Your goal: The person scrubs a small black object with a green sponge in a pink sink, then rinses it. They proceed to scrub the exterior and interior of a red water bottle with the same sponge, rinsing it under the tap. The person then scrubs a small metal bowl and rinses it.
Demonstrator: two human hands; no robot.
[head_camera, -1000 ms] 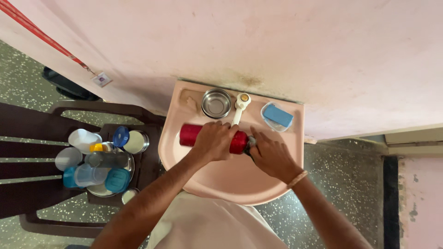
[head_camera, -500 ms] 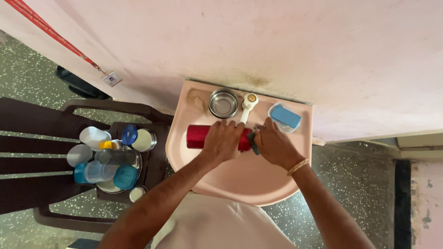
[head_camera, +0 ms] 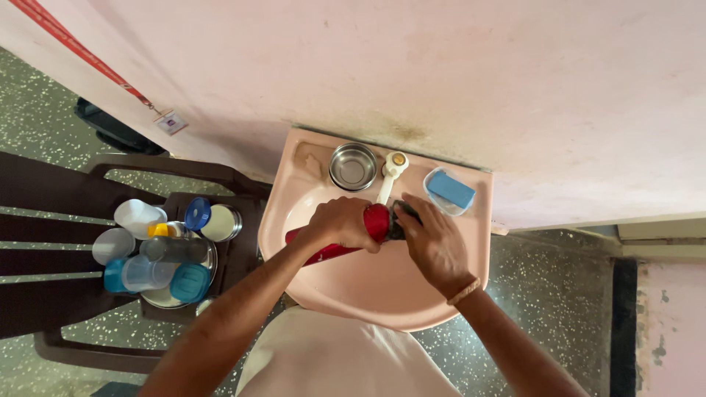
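My left hand (head_camera: 340, 223) grips a red bottle (head_camera: 376, 220) around its middle, over the pink wash basin (head_camera: 382, 294). The bottle lies tilted, its lower end toward the left and its upper end under the white tap (head_camera: 390, 173). My right hand (head_camera: 434, 241) presses a dark scrubber (head_camera: 401, 215) against the bottle's upper end. Most of the bottle is hidden by my fingers.
A small steel bowl (head_camera: 353, 166) sits on the basin's back ledge, left of the tap. A blue soap bar in a clear dish (head_camera: 450, 190) rests at the right. A brown plastic chair (head_camera: 44, 242) on the left holds several bottles, cups and lids (head_camera: 158, 250).
The bottle has tilted from lying level to slanting, its right end raised toward the tap. My right hand has moved up to that end.
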